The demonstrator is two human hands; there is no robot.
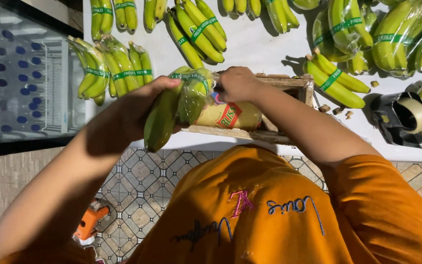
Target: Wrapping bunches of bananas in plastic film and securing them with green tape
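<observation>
My left hand (140,105) grips a bunch of green bananas (177,105) wrapped in clear film with a green band near the stems. It holds the bunch over the front edge of the white table (255,46). My right hand (238,84) is closed at the stem end of that bunch, its fingers hidden, above a worn wooden frame (289,83) that holds a yellow roll with a red label (228,115).
Several banded banana bunches (199,29) lie across the table, and wrapped ones (401,34) are stacked at the far right. A black tape dispenser (404,117) sits at the right edge. A glass-fronted cabinet (20,73) stands left. An orange object (90,222) lies on the tiled floor.
</observation>
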